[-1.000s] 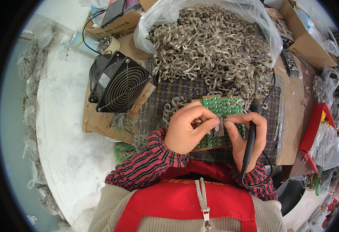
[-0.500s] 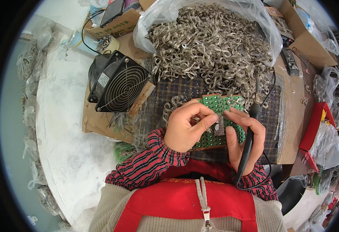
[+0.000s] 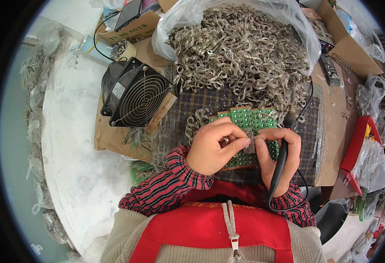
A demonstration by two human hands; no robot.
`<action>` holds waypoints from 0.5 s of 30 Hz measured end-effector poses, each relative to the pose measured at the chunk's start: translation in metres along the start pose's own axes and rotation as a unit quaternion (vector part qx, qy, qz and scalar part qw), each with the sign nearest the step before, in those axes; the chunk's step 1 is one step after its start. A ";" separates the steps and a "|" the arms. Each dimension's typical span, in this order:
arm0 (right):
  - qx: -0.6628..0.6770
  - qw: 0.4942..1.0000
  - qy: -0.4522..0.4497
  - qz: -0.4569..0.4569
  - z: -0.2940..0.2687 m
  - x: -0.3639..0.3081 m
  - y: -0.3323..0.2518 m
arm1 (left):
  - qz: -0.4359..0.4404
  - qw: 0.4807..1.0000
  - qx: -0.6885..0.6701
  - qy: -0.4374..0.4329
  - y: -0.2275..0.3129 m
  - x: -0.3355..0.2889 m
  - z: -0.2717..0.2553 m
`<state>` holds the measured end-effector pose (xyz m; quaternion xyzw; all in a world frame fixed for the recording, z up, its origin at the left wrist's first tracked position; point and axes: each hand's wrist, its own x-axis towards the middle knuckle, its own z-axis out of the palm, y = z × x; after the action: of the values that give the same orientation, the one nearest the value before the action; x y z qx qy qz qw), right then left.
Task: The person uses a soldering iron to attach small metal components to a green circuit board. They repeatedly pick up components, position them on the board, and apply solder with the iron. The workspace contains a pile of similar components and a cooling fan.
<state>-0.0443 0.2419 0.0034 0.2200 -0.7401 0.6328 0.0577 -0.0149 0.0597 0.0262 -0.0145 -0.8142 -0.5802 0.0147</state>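
Observation:
A panel of green circuit boards [image 3: 241,116] lies on dark checked cloth in front of me. Over it, my left hand [image 3: 212,147] is closed in a pinch; whatever sits between thumb and forefinger is too small to make out. My right hand [image 3: 280,162] holds a black-handled soldering iron [image 3: 282,164] against its fingers, tip pointing away from me. The thumb and forefinger of that hand also pinch together, almost meeting the left fingertips. Beneath both fingertips is a small greyish piece [image 3: 248,148] on the boards. Some looped wire bundles [image 3: 196,122] lie beside the panel's left edge.
Beyond the boards, a large heap of looped silvery wires [image 3: 236,48] spills from a clear plastic bag [image 3: 161,41]. A black fan [image 3: 142,98] stands at left. Cardboard boxes [image 3: 135,31], a coiled metal stand [image 3: 341,62] and a red box [image 3: 346,168] surround the work place.
My right thumb and forefinger have come together and moved in close to the left fingertips. The soldering iron stays in my right hand. My left hand has barely shifted.

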 end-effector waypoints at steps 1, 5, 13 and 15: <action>-0.001 1.000 0.001 -0.006 0.000 0.000 0.001 | -0.002 1.000 0.001 0.003 0.000 0.000 0.000; 0.006 1.000 -0.001 -0.027 -0.001 0.002 0.002 | -0.007 1.000 -0.009 -0.002 0.000 0.000 0.001; -0.028 0.997 -0.037 -0.057 -0.003 0.002 -0.001 | -0.005 1.000 -0.007 -0.003 0.000 0.000 0.001; -0.021 0.999 -0.026 -0.043 -0.002 0.002 -0.001 | -0.003 1.000 -0.014 -0.004 0.000 -0.001 0.001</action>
<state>-0.0459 0.2428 0.0055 0.2670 -0.7443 0.6081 0.0702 -0.0142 0.0609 0.0260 -0.0144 -0.8062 -0.5913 0.0096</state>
